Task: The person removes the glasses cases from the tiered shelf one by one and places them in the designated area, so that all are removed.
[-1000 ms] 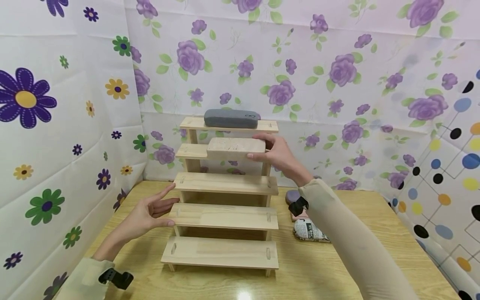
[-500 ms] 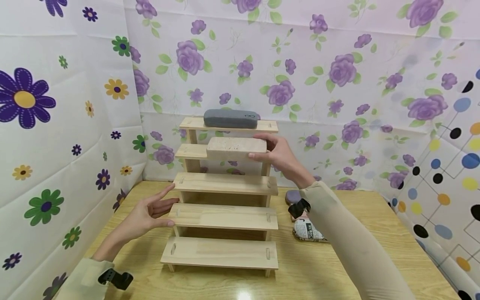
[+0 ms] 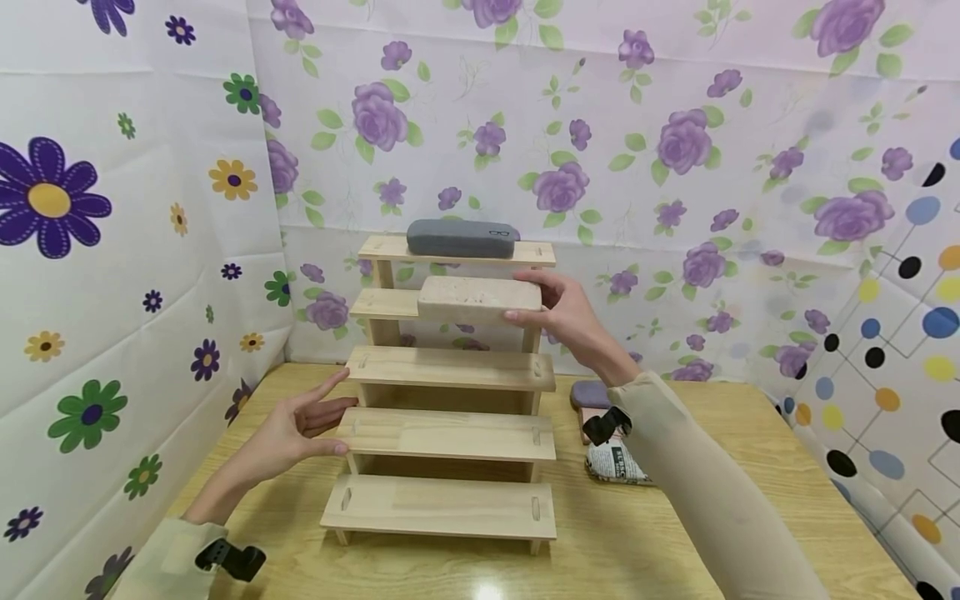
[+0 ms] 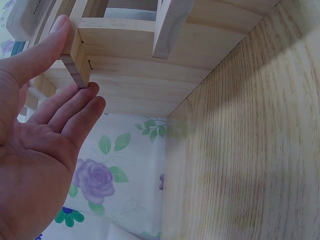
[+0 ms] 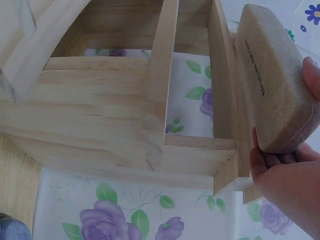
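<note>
A wooden stepped shelf stand (image 3: 438, 505) stands on the table. My right hand (image 3: 567, 321) grips the right end of a beige oblong case (image 3: 478, 296), thumb in front and fingers behind. The case lies along the second tier from the top, covering its right part; whether it rests on it I cannot tell. Dark lettering marks one side of the case (image 5: 272, 75) in the right wrist view. My left hand (image 3: 288, 429) holds the stand's left side, its thumb and fingers about a tier's end (image 4: 77, 60). A grey glasses case (image 3: 461, 238) sits on the top tier.
Right of the stand, partly behind my right sleeve, lie a purple rounded case (image 3: 588, 393), a pinkish item (image 3: 590, 421) and a pouch with newspaper print (image 3: 611, 462). Flowered cloth (image 3: 675, 208) hangs behind the wooden table (image 3: 712, 433).
My right hand has shifted slightly to the right together with the beige case. My left hand stays in the same place on the stand.
</note>
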The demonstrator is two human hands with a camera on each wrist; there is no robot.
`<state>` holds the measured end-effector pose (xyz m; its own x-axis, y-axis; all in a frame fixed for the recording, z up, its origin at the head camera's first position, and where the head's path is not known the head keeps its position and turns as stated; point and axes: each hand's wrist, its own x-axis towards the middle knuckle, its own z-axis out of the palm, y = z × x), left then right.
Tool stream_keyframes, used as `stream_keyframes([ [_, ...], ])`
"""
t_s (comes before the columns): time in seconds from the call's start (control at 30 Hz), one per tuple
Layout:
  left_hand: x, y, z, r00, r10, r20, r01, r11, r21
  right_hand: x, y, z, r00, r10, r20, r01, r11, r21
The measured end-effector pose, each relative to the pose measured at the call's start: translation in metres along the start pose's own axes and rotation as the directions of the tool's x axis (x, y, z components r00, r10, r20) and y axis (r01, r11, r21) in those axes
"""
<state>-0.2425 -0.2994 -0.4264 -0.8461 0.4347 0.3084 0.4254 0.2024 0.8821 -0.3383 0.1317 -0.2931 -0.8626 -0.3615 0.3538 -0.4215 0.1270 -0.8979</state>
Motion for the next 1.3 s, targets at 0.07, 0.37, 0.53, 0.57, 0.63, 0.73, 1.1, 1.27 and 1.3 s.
stream_keyframes([
  [0.07, 0.0, 0.0, 0.0, 1.0, 0.004, 0.001, -0.004, 1.0, 0.003, -0.003, 0.0, -0.001, 1.0, 0.01, -0.001, -0.01, 1.0, 0.006],
  [0.37, 0.0, -0.001, 0.0, 1.0, 0.008, 0.002, -0.008, 1.0, 0.007, -0.019, 0.003, -0.007, 1.0, 0.017, 0.008, -0.017, 1.0, 0.02],
  [0.53, -0.001, 0.0, 0.001, 1.0, 0.003, 0.001, -0.003, 1.0, 0.002, -0.027, 0.004, -0.01, 1.0, 0.008, 0.012, -0.009, 0.998, 0.066],
  [0.57, 0.0, 0.0, 0.001, 1.0, 0.002, 0.002, -0.002, 1.0, 0.001, -0.029, 0.004, -0.01, 1.0, 0.01, 0.009, -0.011, 0.997, 0.072],
  [0.63, 0.0, 0.0, 0.001, 1.0, 0.004, 0.003, -0.004, 1.0, 0.001, -0.034, 0.005, -0.011, 1.0, 0.013, 0.004, -0.014, 0.997, 0.081],
  [0.73, 0.0, 0.0, 0.0, 1.0, 0.007, 0.005, -0.007, 1.0, -0.001, -0.042, 0.007, -0.014, 1.0, 0.014, 0.003, -0.014, 0.997, 0.081],
  [1.1, 0.0, -0.002, 0.0, 1.0, 0.012, 0.011, -0.012, 1.0, -0.009, -0.079, 0.022, -0.03, 0.999, 0.009, 0.035, -0.012, 0.997, 0.072],
  [1.27, 0.0, -0.001, 0.0, 1.0, 0.011, 0.012, -0.011, 1.0, -0.011, -0.097, 0.032, -0.038, 0.999, -0.028, 0.026, 0.025, 0.995, 0.095],
  [1.3, 0.0, -0.001, 0.0, 1.0, 0.011, 0.012, -0.011, 1.0, -0.01, -0.1, 0.034, -0.04, 0.999, -0.032, 0.027, 0.03, 0.994, 0.101],
])
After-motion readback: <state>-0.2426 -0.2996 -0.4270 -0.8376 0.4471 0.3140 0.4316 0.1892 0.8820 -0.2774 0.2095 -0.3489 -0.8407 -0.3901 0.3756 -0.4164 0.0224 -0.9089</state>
